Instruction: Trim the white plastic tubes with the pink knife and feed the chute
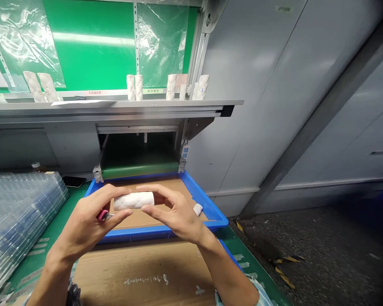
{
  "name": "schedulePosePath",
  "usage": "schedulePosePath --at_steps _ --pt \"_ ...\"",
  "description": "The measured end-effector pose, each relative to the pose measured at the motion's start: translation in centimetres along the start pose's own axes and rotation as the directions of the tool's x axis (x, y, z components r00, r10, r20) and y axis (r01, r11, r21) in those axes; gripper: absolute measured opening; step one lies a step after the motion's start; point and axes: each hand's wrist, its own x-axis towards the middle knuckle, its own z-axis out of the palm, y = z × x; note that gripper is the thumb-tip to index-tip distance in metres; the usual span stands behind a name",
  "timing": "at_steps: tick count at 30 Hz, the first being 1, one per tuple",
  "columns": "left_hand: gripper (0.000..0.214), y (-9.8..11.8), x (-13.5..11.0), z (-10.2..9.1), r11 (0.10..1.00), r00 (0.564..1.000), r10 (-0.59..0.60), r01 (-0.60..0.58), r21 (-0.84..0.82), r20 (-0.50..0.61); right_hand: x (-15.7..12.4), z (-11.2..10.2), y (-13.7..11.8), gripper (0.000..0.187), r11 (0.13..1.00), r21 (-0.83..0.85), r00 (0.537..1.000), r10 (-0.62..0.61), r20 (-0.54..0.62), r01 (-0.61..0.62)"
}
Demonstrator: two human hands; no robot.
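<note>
A small white cylinder-shaped part (pixel 134 200) is held level between both my hands, above a blue tray (pixel 217 214). My left hand (pixel 89 221) pinches its left end and also keeps a small pink and metal tool (pixel 103 215) against the palm. My right hand (pixel 175 212) grips the right end with thumb and fingers. Another small white part (pixel 198 208) lies in the tray near its right wall.
A stack of clear plastic blister trays (pixel 19 208) fills the left of the green bench. White parts (pixel 170 86) stand upright on a metal shelf (pixel 147 104) above. Brown cardboard (pixel 140 272) lies near me. A grey wall and floor are to the right.
</note>
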Motion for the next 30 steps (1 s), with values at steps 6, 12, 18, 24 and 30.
schedulePosePath --at_steps 6,12,18,24,30 --pt "0.027 -0.04 0.06 0.04 1.0 1.0 -0.01 0.01 0.004 0.017 0.03 -0.04 -0.22 0.039 1.0 -0.005 1.0 -0.004 -0.004 0.004" --pt "0.025 0.24 0.18 0.01 0.999 0.999 -0.031 0.032 -0.044 0.024 0.02 -0.1 -0.4 0.034 0.999 -0.015 0.999 0.039 0.011 -0.039" --pt "0.028 0.4 0.18 -0.13 0.997 0.998 -0.035 0.038 -0.062 0.052 0.02 0.0 -0.6 0.037 0.996 -0.013 0.996 0.085 0.015 -0.084" --pt "0.024 0.23 0.21 -0.21 0.998 0.996 -0.054 0.057 -0.04 0.069 0.06 -0.05 -0.46 0.032 0.997 -0.076 1.0 0.007 0.014 -0.006" --pt "0.027 0.17 0.11 -0.04 0.995 0.99 -0.096 0.098 -0.023 0.104 0.13 0.06 -0.08 0.033 0.971 -0.177 0.987 -0.154 0.04 0.158"
